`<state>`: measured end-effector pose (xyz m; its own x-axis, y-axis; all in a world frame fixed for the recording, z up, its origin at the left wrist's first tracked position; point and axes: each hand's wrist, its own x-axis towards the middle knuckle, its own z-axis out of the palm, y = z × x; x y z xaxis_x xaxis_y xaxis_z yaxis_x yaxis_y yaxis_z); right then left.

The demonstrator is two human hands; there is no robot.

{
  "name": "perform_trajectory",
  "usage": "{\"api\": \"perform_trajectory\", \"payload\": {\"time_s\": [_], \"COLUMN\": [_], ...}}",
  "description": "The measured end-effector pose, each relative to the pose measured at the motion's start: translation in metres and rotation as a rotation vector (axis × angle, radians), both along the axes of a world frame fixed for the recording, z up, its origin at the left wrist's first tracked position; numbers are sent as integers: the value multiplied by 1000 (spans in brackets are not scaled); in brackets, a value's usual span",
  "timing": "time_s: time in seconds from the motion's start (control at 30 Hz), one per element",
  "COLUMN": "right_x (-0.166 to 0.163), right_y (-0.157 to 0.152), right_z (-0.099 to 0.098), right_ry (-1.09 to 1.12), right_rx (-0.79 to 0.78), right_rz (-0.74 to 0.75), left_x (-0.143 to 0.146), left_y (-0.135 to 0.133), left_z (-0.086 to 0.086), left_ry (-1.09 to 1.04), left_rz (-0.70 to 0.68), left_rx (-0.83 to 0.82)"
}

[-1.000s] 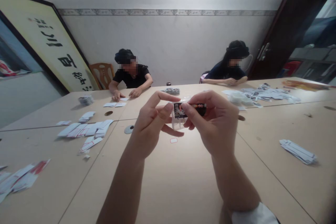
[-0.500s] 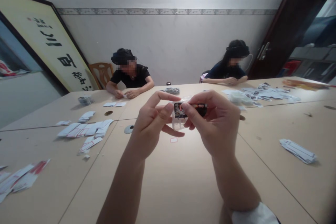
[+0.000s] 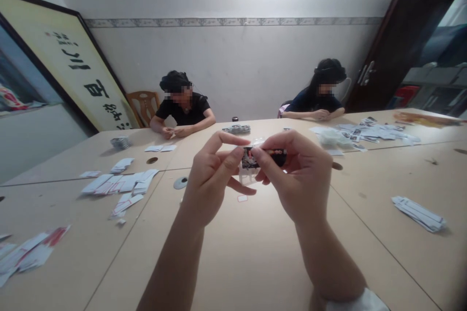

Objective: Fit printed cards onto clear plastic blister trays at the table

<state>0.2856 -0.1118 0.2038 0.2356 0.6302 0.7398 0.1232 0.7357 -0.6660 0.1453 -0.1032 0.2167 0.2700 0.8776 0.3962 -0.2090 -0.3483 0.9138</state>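
Note:
Both my hands are raised over the middle of the light wooden table (image 3: pixel 237 262). My right hand (image 3: pixel 301 180) pinches a small dark printed card (image 3: pixel 251 158) between thumb and fingers. My left hand (image 3: pixel 211 177) pinches a clear plastic sleeve (image 3: pixel 248 174) around the card's left end, index finger stretched over the top. A tiny white sticker (image 3: pixel 242 198) lies on the table just below my hands.
Piles of white cards (image 3: pixel 124 184) lie to the left, more at the near left edge (image 3: pixel 25 255), a stack at right (image 3: pixel 419 213). Two people sit at the far side, one (image 3: pixel 182 109) handling cards, the other (image 3: pixel 321 99) beside spread cards (image 3: pixel 365 132). A framed calligraphy board (image 3: pixel 76 77) leans left.
My hands and the card have stayed almost still. The view has tilted slightly, so everything sits a little lower. The person at the far left has drawn the hands closer together.

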Motion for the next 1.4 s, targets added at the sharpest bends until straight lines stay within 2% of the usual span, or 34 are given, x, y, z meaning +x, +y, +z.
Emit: {"api": "perform_trajectory", "payload": {"time_s": [0.17, 0.33, 0.43, 0.6, 0.77, 1.03, 1.13, 1.33, 1.4], "right_x": [-1, 0, 0, 0, -1, -2, -2, -2, -3], "right_y": [0, 1, 2, 2, 2, 5, 6, 6, 5], "right_z": [-2, -2, -2, -2, -2, -2, -2, -2, -2], "right_ry": [5, 7, 4, 11, 15, 28, 27, 20, 26], "right_rx": [-7, -8, -6, -5, -10, -19, -26, 7, 18], "right_rz": [-8, -15, -21, -18, -8, 11, 21, 15, 21], "left_x": [0, -6, -6, -3, -3, 4, 3, -8, -8], "left_y": [2, 12, 13, 7, 4, -3, -2, 11, 11], "left_z": [-1, -6, -8, -4, -3, -1, -2, -5, -4], "left_ry": [-3, -24, -45, -47, -27, 6, 35, 18, -2], "left_rz": [29, -95, -121, -47, -74, 91, 109, -61, -63], "left_rx": [-2, 27, 34, 11, 28, 65, 79, 59, 44]}}
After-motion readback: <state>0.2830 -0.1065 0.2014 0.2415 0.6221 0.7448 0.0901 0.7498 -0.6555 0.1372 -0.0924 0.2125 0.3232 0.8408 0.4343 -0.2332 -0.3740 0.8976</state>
